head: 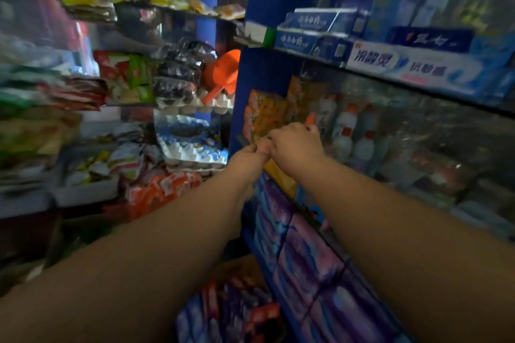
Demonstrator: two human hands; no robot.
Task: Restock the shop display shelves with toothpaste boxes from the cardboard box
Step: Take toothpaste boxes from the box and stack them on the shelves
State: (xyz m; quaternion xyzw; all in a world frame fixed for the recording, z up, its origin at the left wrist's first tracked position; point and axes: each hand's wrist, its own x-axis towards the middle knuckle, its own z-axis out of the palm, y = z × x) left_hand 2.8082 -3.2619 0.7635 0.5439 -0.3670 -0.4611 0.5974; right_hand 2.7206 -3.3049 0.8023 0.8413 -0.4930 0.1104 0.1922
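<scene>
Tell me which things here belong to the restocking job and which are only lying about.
Job: toothpaste boxes on the upper shelf; cardboard box below; blue shelf unit.
Lying about: egg trays; orange scoop; white bottles; snack packets; purple packs.

Both bare arms are stretching far forward, left hand (pixel 250 155) and right hand (pixel 296 142) meeting knuckle to knuckle, fingers curling inward, grip blurred.

An orange scoop (pixel 223 72) lies on stacked egg trays (pixel 195 104), white bottles (pixel 345 122) standing well to their right
</scene>
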